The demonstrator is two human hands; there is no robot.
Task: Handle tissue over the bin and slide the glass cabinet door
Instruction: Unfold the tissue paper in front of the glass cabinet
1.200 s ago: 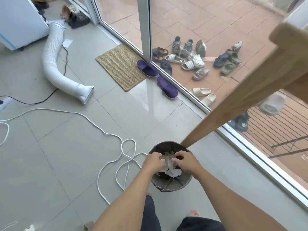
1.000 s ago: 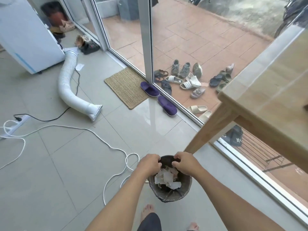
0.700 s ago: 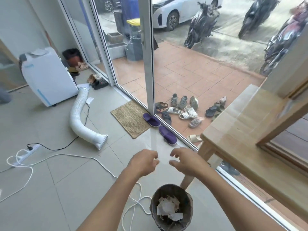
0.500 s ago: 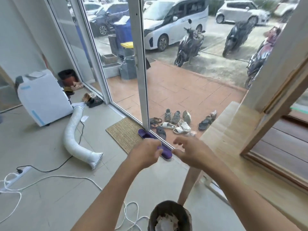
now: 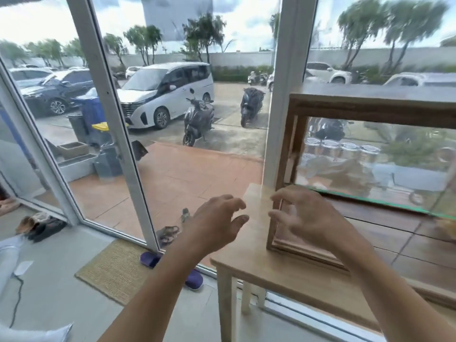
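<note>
- Left hand (image 5: 217, 224): raised in front of the wooden table (image 5: 283, 272), fingers spread and loosely curled, palm turned inward. It grips nothing and touches nothing.
- Right hand (image 5: 308, 218): raised level with the left, fingers spread and curled, empty. It is held over the table top just in front of the cabinet's left corner; contact with the frame cannot be confirmed owing to motion blur.
- Glass cabinet (image 5: 365, 169): wooden-framed, standing on the table against the window. Its left upright lies directly behind the right hand's fingertips.
- Glass cabinet door (image 5: 370, 164): a clear pane with a greenish lower edge, spanning the cabinet front to the right of the right hand. The hand is near the pane's lower left corner, not on it.
- Jars (image 5: 340, 149): a row seen through the pane, blurred.
- Tissue and bin: neither appears in this view.
- Floor below: a woven mat (image 5: 116, 270) and purple slippers (image 5: 195, 280) lie under the left forearm.
</note>
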